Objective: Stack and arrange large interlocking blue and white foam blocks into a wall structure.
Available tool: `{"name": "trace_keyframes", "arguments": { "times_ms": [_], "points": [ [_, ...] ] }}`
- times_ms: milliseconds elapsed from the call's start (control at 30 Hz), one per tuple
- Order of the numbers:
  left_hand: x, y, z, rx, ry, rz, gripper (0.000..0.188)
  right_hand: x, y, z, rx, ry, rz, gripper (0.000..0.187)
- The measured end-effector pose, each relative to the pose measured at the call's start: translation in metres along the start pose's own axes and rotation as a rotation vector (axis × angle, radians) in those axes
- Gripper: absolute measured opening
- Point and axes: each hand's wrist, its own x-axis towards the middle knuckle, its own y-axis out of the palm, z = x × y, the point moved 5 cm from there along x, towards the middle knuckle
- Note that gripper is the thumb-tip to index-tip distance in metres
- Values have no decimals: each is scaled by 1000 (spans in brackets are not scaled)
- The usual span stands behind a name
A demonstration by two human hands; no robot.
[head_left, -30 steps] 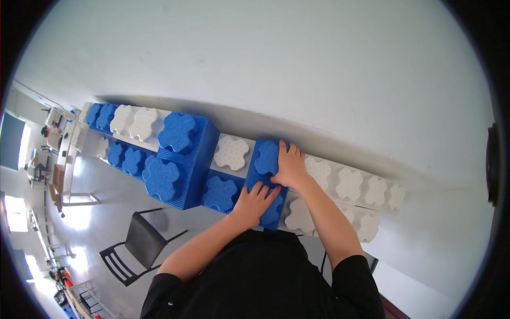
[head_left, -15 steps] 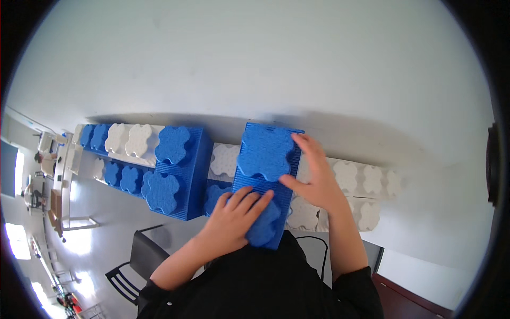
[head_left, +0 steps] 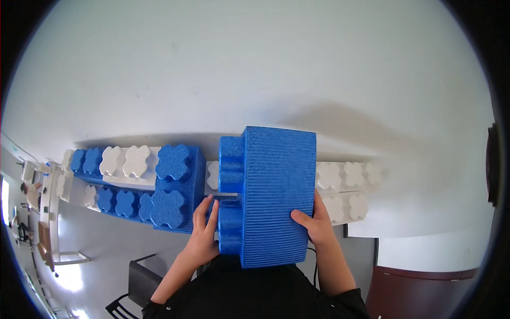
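A large blue toy building block is up in front of me, turned on its side. Its ribbed face points toward me and its two thick studs face left. My right hand grips the block's lower right edge, thumb lying on the ribbed face and fingers going behind. Against the lower stud rests my left hand, its fingers pointing up along the stud's side; part of this hand is hidden. Left of the block stands another blue block, studs up, on a row of blue and white blocks.
White studded blocks continue the row to the right, along a pale wall. A black chair stands at lower left. Farther left are a white table and a person. A dark red surface lies at lower right.
The blue block has rolled from studs up to studs facing left and come closer. My left hand slid from the near stud's top to its side; my right hand moved down the right edge.
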Motion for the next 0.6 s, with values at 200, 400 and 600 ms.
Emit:
{"name": "trace_keyframes", "arguments": {
  "times_ms": [200,400,600],
  "points": [
    [-8,-12,-12,-82,-152,192,126,-42,27,11,-309,-94,-215,78],
    [-9,6,-34,-378,-49,368,139,-76,73,25,-1253,-468,-590,73],
    [1,47,-16,-510,-152,171,147,-77,116,2,-1142,-369,-216,65]
  ]
}}
